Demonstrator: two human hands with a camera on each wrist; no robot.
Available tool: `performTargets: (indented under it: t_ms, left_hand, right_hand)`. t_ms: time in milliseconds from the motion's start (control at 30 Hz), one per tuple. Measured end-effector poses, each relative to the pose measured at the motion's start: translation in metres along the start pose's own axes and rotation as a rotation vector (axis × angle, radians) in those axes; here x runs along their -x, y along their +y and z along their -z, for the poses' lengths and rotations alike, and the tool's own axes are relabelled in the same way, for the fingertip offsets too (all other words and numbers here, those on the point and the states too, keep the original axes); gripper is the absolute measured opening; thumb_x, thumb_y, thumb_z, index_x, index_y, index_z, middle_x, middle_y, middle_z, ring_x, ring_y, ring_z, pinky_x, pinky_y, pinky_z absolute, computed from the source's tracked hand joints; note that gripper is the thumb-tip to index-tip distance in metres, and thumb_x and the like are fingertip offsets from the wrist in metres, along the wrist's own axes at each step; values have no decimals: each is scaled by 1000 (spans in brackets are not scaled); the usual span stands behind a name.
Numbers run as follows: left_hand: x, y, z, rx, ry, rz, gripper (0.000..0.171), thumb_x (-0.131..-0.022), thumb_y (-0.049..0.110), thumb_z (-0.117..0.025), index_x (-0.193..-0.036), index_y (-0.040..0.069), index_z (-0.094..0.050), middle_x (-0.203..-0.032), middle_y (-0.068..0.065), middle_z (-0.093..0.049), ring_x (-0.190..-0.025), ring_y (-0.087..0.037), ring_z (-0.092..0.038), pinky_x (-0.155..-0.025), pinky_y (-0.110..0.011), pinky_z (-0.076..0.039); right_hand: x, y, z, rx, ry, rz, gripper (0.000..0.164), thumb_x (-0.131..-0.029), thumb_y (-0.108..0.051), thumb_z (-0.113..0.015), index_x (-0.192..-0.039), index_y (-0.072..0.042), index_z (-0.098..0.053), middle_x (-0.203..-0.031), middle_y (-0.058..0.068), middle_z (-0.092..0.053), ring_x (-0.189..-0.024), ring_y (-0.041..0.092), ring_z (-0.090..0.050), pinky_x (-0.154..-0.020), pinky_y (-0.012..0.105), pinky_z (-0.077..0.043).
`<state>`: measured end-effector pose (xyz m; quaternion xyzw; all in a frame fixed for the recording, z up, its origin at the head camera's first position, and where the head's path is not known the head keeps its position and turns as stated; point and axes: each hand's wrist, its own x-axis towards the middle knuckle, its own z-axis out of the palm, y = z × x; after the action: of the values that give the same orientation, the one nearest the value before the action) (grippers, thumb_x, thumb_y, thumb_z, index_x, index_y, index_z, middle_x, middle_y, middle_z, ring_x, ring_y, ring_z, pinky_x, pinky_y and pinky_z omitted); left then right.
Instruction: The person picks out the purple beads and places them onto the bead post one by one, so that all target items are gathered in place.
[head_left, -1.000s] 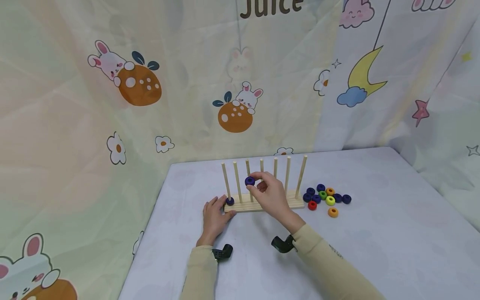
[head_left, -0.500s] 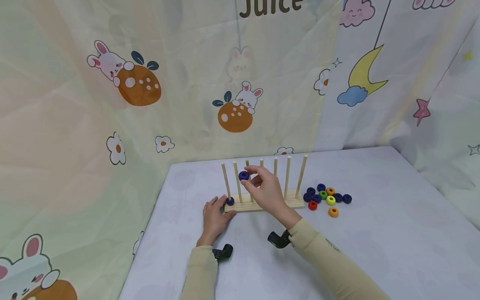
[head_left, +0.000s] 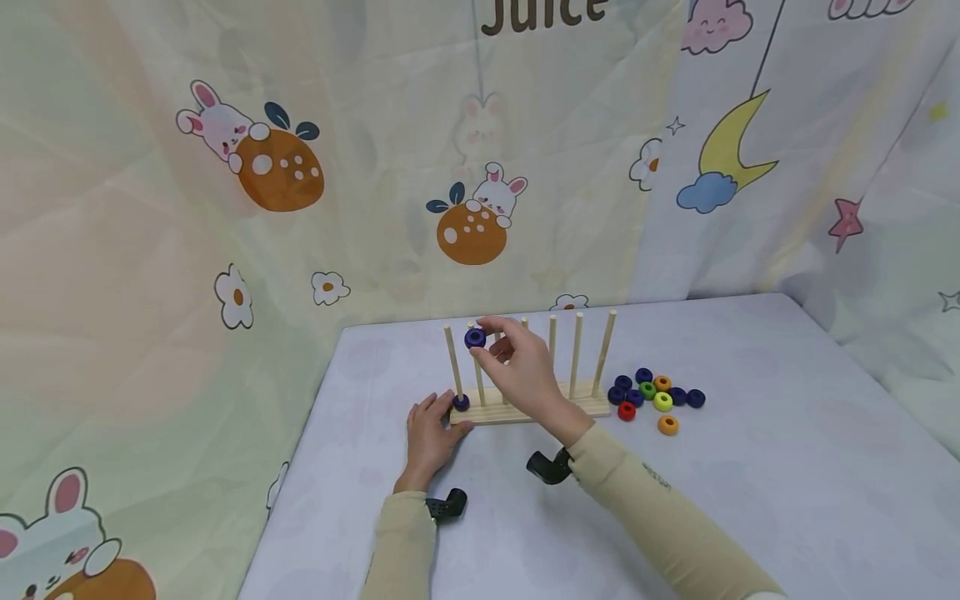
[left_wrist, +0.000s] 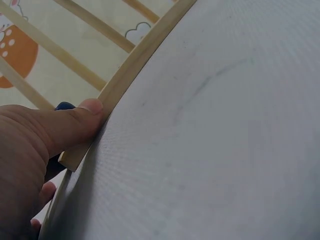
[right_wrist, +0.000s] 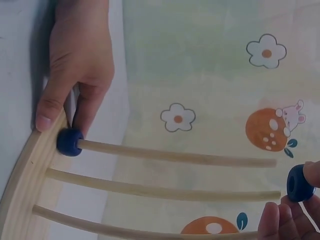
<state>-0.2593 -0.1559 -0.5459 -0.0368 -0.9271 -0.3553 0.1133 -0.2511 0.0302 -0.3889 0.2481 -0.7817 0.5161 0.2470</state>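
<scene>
Nearest are two beige sleeves, with a black wrist camera at each cuff, over a white-covered table. Toward the table's left edge, the left hand grips the left end of a wooden peg rack, thumb against its front edge. The right hand pinches a dark blue bead between thumb and fingertip, held up just beside the top of the second peg from the left, not threaded on it. Another dark blue bead sits round the foot of the leftmost peg. Seven pegs rise from the rack.

Between the rack and the table's right edge lie loose beads: an orange bead nearest, then a red bead, a yellow bead, a green bead, a second orange bead and six dark blue beads scattered among them. Beyond the table's far edge hangs a printed cloth with rabbits and a moon.
</scene>
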Motion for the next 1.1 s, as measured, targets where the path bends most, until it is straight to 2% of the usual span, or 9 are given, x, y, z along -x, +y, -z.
performTargets:
  t_ms: [267,467,700,833,1100]
  left_hand:
    - [0,0,0,-9,-11,8,68,-79,32,-81,-138,7,-56,-138,-7,-57,-138,-33,-38,-117,-54,-13]
    - [0,-1,0,-13,1,-18,68,-78,32,-82,-136,7,-58,-137,-7,-59,-136,-34,-41,-116,-55,-15]
    - [-2,-2,-1,-29,18,-41,67,-78,31,-82,-135,6,-58,-135,-8,-60,-135,-34,-42,-116,-56,-16]
    - [-2,-2,-2,-35,12,-37,68,-78,32,-82,-136,6,-58,-135,-8,-60,-135,-34,-43,-116,-56,-17]
    - [-1,-3,-2,-43,16,-53,67,-79,33,-81,-136,7,-58,-135,-8,-60,-134,-35,-44,-115,-56,-19]
  right_hand:
    - [-6,-2,-3,-1,-5,43,31,-87,-10,-74,-116,-5,-67,-104,5,-67,-72,13,-63,-66,28,-57]
    - [-11,-4,-5,7,-9,36,30,-89,-11,-72,-118,-5,-66,-106,3,-68,-74,9,-64,-65,24,-56]
    - [-20,-10,-9,-5,-7,10,29,-89,-12,-71,-117,-5,-67,-110,5,-69,-71,11,-69,-59,22,-56]
    - [-23,-12,-11,12,-21,0,29,-90,-13,-71,-118,-7,-67,-110,6,-69,-70,11,-68,-57,22,-55]
    - [-26,-10,-16,99,-68,46,32,-89,-13,-72,-119,-5,-67,-110,6,-69,-72,12,-68,-61,21,-54]
